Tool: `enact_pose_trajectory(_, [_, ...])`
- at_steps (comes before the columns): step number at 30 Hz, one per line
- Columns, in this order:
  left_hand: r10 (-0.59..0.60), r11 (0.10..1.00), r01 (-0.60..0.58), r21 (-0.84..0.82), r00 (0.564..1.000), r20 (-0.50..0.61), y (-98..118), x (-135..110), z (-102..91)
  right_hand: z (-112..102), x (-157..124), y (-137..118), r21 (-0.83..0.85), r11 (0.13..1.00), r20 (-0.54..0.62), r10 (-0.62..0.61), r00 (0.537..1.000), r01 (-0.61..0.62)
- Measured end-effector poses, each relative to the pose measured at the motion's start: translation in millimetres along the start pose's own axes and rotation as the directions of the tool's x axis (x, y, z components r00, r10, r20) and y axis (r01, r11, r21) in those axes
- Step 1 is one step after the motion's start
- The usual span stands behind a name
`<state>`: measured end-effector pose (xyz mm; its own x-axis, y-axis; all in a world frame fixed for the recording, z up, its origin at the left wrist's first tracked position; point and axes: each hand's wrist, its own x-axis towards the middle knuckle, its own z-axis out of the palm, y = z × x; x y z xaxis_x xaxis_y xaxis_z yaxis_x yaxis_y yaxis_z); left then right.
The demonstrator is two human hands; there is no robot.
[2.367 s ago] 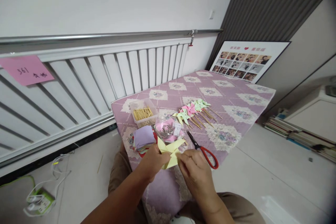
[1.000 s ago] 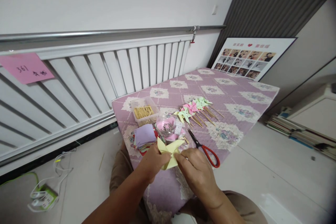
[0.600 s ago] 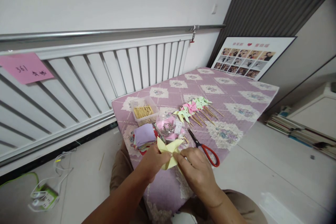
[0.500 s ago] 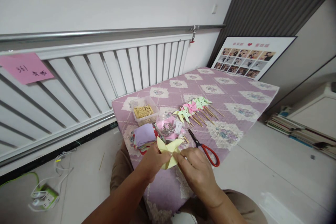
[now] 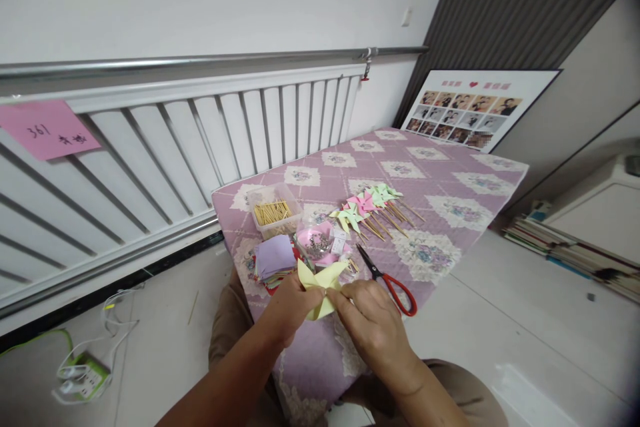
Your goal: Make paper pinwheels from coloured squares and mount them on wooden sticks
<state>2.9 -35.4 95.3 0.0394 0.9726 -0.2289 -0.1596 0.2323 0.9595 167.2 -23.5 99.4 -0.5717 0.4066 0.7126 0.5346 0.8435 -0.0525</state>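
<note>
Since the earliest frame, the right hand [image 5: 374,321] has moved inward; its fingers now pinch the pinwheel [image 5: 326,277] near its centre, the left hand [image 5: 289,307] gripping its left side, above the counter [image 5: 307,363]. Probably light, easily creased paper: best pinched where layers overlap.

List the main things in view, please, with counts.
Floral quilted tablecloth: one, purple, centre.
Four-bladed paper pinwheel: one, yellow, above tablecloth.
Stick-mounted paper pinwheels: several, green, pink, yellow, tablecloth middle.
Long-bladed metal scissors: one, black and red, tablecloth right.
Clear plastic box: one, colourless, tablecloth left.
Thin wooden sticks: many, tan, inside box.
Square paper stack: one, purple-topped, before box.
Small metal pieces: many, silver, beside stack.
Slatted radiator: one, white, left.
Paper note: one, pink, on radiator.
Rectangular photo board: one, white, far right.
Power strip: one, green, lower left.
Left hand: one, bare, holding pinwheel.
Right hand: one, bare, touching pinwheel.
</note>
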Motion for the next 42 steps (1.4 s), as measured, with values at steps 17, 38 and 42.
enact_pose_trajectory(17, [-0.051, 0.989, 0.053, -0.139, 0.999, 0.018, 4.1, 0.6, 1.4, 3.2, -0.6, -1.2, -0.056, 0.998, 0.116, 0.006, 0.993, 0.0])
enact_pose_trajectory(38, [0.018, 0.999, -0.014, 0.037, 0.994, -0.106, -19.4, -0.9, -16.5, 15.4, -0.5, -19.4, 0.004, 0.997, 0.14, 0.074, 0.987, -0.075])
enact_pose_trajectory(42, [0.021, 0.998, -0.013, 0.059, 0.99, -0.139, -25.8, -6.3, -20.3, 17.4, -2.0, -22.7, 0.22, 0.888, 0.074, 0.398, 0.914, -0.404])
